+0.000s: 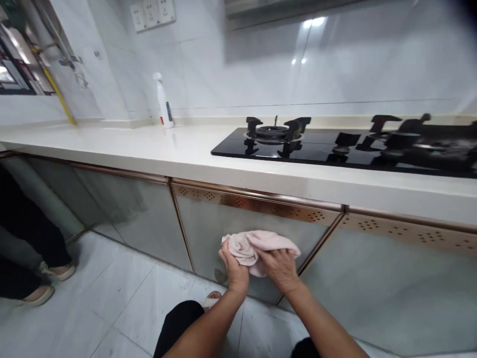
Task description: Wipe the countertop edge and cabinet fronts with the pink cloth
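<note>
A crumpled pale pink cloth is bunched between my two hands, in front of a grey cabinet door below the counter. My left hand grips its left end, fingers wrapped into the folds. On the other side, my right hand has its fingers closed on the lower right part of the cloth. The fingertips of both hands are partly hidden by fabric. Whether the cloth touches the door, I cannot tell.
A black gas stove with burner supports sits on the white countertop. A white spray bottle stands against the wall. Another person's legs are at the far left on the tiled floor. Copper-coloured perforated trim lines the door tops.
</note>
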### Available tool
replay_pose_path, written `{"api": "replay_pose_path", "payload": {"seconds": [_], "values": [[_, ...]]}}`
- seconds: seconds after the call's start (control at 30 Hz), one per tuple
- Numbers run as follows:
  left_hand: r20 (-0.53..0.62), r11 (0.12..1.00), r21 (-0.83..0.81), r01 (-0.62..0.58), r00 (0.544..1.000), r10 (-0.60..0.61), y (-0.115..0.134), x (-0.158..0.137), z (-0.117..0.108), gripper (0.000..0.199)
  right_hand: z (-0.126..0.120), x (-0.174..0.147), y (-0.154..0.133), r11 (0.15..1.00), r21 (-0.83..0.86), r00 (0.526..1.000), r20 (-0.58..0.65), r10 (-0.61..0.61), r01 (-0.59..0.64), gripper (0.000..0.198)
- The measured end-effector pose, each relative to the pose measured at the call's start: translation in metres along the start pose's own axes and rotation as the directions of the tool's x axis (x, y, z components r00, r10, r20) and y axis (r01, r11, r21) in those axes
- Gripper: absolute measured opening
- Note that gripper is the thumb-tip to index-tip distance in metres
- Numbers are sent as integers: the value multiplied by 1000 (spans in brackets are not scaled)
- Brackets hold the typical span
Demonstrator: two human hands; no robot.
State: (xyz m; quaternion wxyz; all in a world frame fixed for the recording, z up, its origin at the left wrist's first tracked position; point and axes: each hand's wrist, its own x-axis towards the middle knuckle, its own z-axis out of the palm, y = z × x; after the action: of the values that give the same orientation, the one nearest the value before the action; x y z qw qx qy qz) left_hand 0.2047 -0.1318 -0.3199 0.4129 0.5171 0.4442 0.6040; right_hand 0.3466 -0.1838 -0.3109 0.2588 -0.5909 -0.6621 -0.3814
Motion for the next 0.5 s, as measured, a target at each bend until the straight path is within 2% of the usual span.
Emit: {"api": "replay_pose_path", "payload": {"seconds": [0.07, 0.17, 0.23, 0.3, 0.4, 0.5], "values": [[78, 987, 28, -159, 985, 156, 29, -1, 9, 58, -22, 0, 28, 991, -73, 992, -66, 106, -111, 38], [266, 950, 31, -310, 919, 291, 79, -1, 34, 51, -59, 0, 70, 962, -91, 954, -177, 241, -259, 34], [394, 936, 28, -351, 864, 312, 107, -6, 55, 43, -82, 1, 93, 936, -30, 905, -266, 331, -351, 39], [493, 927, 30, -373, 813, 311, 125, -13, 76, 36, -99, 2, 110, 894, 49, 820, -377, 429, -445, 47], [617, 915, 36, -403, 729, 296, 140, -27, 100, 37, -109, 4, 116, 836, 166, 712, -455, 535, -523, 60], [738, 896, 43, -442, 619, 269, 148, -36, 106, 38, -101, 10, 100, 796, 262, 686, -406, 604, -546, 66]]}}
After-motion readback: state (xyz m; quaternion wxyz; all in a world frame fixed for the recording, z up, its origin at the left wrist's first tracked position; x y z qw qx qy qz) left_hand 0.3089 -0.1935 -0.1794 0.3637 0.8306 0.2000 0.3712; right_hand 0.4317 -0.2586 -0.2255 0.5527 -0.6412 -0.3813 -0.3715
